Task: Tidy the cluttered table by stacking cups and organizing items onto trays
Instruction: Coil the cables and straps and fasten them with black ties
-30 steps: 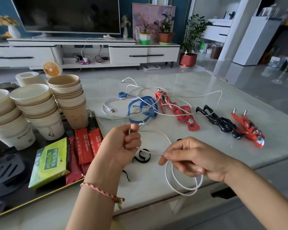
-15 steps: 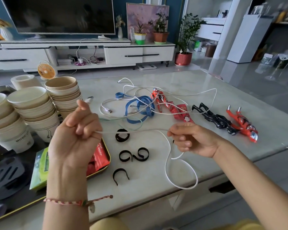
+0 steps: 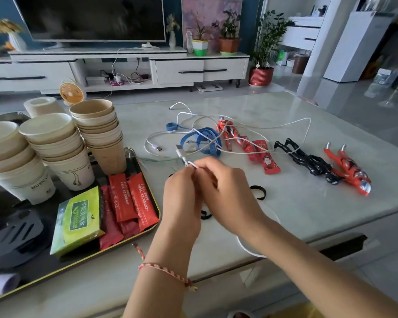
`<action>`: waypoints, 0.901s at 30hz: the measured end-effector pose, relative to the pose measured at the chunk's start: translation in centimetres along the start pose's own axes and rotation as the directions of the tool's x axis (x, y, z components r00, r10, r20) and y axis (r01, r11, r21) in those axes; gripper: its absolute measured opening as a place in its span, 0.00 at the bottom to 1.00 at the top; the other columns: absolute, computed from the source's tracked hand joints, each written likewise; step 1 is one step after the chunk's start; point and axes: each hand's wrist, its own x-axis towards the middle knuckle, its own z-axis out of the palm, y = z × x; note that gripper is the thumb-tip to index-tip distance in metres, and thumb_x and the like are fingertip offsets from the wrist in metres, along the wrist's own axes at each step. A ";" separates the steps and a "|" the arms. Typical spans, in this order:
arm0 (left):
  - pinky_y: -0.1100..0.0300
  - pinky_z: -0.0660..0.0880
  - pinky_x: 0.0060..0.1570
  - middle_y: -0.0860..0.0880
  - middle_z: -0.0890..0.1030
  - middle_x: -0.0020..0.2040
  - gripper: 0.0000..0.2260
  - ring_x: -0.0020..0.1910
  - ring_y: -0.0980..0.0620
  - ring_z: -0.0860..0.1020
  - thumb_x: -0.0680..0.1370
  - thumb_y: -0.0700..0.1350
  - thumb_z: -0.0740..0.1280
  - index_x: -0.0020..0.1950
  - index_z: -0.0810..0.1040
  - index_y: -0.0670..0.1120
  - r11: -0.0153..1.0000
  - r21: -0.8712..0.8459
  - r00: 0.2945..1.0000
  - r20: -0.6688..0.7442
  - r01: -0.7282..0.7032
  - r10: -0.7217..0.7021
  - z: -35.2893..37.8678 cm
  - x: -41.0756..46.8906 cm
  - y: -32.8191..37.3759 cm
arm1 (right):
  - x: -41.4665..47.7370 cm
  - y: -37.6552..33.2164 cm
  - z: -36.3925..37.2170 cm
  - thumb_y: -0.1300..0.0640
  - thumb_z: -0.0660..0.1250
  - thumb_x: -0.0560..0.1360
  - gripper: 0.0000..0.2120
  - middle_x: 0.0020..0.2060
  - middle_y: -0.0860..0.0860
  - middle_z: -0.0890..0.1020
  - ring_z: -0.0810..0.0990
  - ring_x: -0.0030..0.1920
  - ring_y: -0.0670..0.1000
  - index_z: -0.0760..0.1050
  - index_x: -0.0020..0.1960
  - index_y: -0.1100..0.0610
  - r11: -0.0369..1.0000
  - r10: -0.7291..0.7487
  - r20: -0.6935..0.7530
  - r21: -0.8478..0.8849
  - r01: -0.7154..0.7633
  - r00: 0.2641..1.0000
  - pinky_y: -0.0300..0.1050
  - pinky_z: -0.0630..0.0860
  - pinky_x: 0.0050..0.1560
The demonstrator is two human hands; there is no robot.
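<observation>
- Two hands meet above the desk [image 3: 285,203]: left hand [image 3: 182,203] and right hand [image 3: 228,196] fingers [image 3: 206,163] pinch the white cable [image 3: 184,158] near its plug, likely to coil it.
- The tray [image 3: 131,157] lies just left.

Home living room, television [image 3: 90,18], media console [image 3: 129,63], potted plants [image 3: 265,42]

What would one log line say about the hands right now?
left hand: pinches white cable | right hand: pinches same cable | cups: stacked on tray
</observation>
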 end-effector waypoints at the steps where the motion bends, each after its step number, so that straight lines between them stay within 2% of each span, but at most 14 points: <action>1: 0.62 0.74 0.35 0.45 0.79 0.34 0.13 0.34 0.51 0.78 0.80 0.41 0.54 0.41 0.75 0.41 0.991 -0.125 0.998 0.025 0.055 -0.052 -0.1 0.1 0.3 | -0.4 -0.2 0.2 0.57 0.58 0.79 0.10 0.41 0.54 0.82 0.79 0.40 0.54 0.77 0.53 0.56 0.993 -0.081 0.032 -0.085 0.084 0.996 0.49 0.74 0.39; 3: 0.58 0.75 0.48 0.44 0.81 0.36 0.15 0.37 0.49 0.80 0.82 0.42 0.52 0.44 0.75 0.39 0.938 -0.326 0.992 0.084 0.116 -0.093 -0.4 0.4 0.9 | -1.0 -0.3 0.6 0.58 0.57 0.78 0.15 0.49 0.55 0.81 0.79 0.45 0.57 0.73 0.63 0.54 0.954 -0.190 0.118 -0.215 0.211 0.975 0.52 0.76 0.42; 5: 0.58 0.76 0.46 0.45 0.83 0.35 0.15 0.35 0.50 0.82 0.82 0.43 0.51 0.44 0.75 0.40 0.922 -0.371 0.992 0.101 0.106 -0.074 -0.6 0.4 1.3 | -1.4 -0.3 0.9 0.60 0.57 0.78 0.20 0.54 0.57 0.79 0.80 0.46 0.60 0.67 0.70 0.55 0.929 -0.220 0.187 -0.259 0.264 0.958 0.54 0.76 0.43; 7: 0.60 0.78 0.40 0.48 0.81 0.31 0.15 0.34 0.51 0.83 0.83 0.43 0.50 0.42 0.72 0.42 0.905 -0.418 0.994 0.106 0.077 -0.035 -0.7 0.4 1.6 | -1.7 -0.2 0.8 0.60 0.58 0.78 0.21 0.56 0.57 0.79 0.80 0.45 0.60 0.65 0.72 0.55 0.924 -0.254 0.195 -0.241 0.297 0.947 0.54 0.77 0.42; 9: 0.63 0.78 0.33 0.52 0.74 0.25 0.15 0.30 0.53 0.82 0.83 0.42 0.50 0.38 0.69 0.44 0.863 -0.504 0.995 0.102 0.040 0.013 -1.2 0.7 2.2 | -1.8 -0.2 0.0 0.60 0.59 0.77 0.19 0.52 0.54 0.81 0.80 0.45 0.57 0.71 0.68 0.55 0.941 -0.277 0.176 -0.151 0.304 0.944 0.51 0.77 0.42; 12: 0.71 0.68 0.22 0.55 0.66 0.20 0.13 0.20 0.61 0.70 0.80 0.41 0.53 0.37 0.70 0.46 0.795 -0.603 0.984 0.170 0.062 0.053 -2.8 1.0 3.5 | -1.7 0.7 -1.5 0.58 0.63 0.77 0.07 0.34 0.46 0.78 0.73 0.32 0.45 0.79 0.48 0.59 0.977 -0.205 0.193 -0.024 0.213 0.960 0.40 0.69 0.35; 14: 0.70 0.60 0.18 0.55 0.65 0.20 0.13 0.16 0.59 0.64 0.80 0.41 0.52 0.38 0.71 0.45 0.736 -0.659 0.953 0.296 0.153 0.067 -3.9 0.9 3.9 | -1.3 1.7 -2.7 0.57 0.65 0.77 0.09 0.26 0.43 0.74 0.70 0.28 0.42 0.78 0.41 0.60 0.998 -0.064 0.296 0.022 0.060 0.953 0.31 0.64 0.32; 16: 0.67 0.62 0.18 0.54 0.66 0.22 0.15 0.16 0.58 0.63 0.81 0.41 0.50 0.40 0.73 0.43 0.689 -0.679 0.905 0.418 0.253 0.081 -4.9 0.7 4.2 | -0.9 3.1 -4.0 0.57 0.65 0.76 0.09 0.21 0.43 0.72 0.69 0.23 0.41 0.78 0.40 0.59 0.988 0.127 0.362 0.041 -0.152 0.923 0.29 0.64 0.26; 17: 0.67 0.62 0.17 0.54 0.67 0.22 0.14 0.15 0.58 0.61 0.80 0.40 0.50 0.42 0.73 0.43 0.726 -0.633 0.886 0.458 0.267 0.075 -5.1 0.6 4.4 | -0.7 3.8 -4.5 0.56 0.66 0.75 0.09 0.19 0.44 0.70 0.67 0.20 0.41 0.78 0.38 0.59 0.961 0.222 0.363 0.073 -0.265 0.905 0.31 0.64 0.23; 19: 0.68 0.62 0.15 0.54 0.67 0.22 0.10 0.16 0.59 0.57 0.77 0.39 0.52 0.45 0.72 0.43 0.884 -0.411 0.867 0.497 0.221 0.015 -4.6 0.1 4.6 | -0.4 4.9 -5.3 0.54 0.67 0.74 0.11 0.17 0.45 0.67 0.66 0.19 0.43 0.76 0.36 0.59 0.856 0.396 0.340 0.199 -0.477 0.853 0.33 0.64 0.21; 21: 0.71 0.58 0.13 0.53 0.68 0.21 0.08 0.14 0.60 0.57 0.75 0.41 0.55 0.46 0.73 0.43 0.972 -0.141 0.852 0.515 0.187 -0.089 -3.3 -0.3 4.0 | -0.3 5.4 -5.2 0.52 0.70 0.71 0.12 0.18 0.45 0.66 0.65 0.19 0.44 0.75 0.35 0.59 0.768 0.509 0.286 0.274 -0.578 0.812 0.34 0.63 0.21; 22: 0.72 0.56 0.13 0.53 0.70 0.22 0.08 0.13 0.61 0.59 0.75 0.41 0.56 0.46 0.74 0.42 0.986 -0.008 0.854 0.500 0.168 -0.141 -2.4 -0.6 3.2 | -0.4 5.5 -5.0 0.52 0.70 0.71 0.13 0.18 0.45 0.66 0.64 0.19 0.44 0.74 0.35 0.59 0.757 0.539 0.244 0.281 -0.590 0.806 0.33 0.61 0.20; 24: 0.71 0.59 0.14 0.51 0.77 0.24 0.10 0.15 0.60 0.68 0.78 0.41 0.56 0.44 0.76 0.41 0.966 0.246 0.891 0.418 0.079 -0.179 -0.8 -1.0 1.5 | -0.4 5.1 -4.1 0.55 0.69 0.73 0.12 0.21 0.48 0.66 0.63 0.21 0.45 0.74 0.35 0.60 0.761 0.547 0.174 0.303 -0.573 0.819 0.32 0.59 0.20; 27: 0.70 0.68 0.20 0.46 0.82 0.29 0.14 0.23 0.52 0.79 0.81 0.41 0.53 0.41 0.75 0.41 0.905 0.425 0.952 0.271 0.015 -0.144 0.9 -1.4 -0.6 | -0.3 4.0 -3.2 0.56 0.64 0.76 0.11 0.23 0.49 0.69 0.66 0.24 0.45 0.75 0.35 0.59 0.802 0.504 0.094 0.319 -0.505 0.859 0.36 0.62 0.25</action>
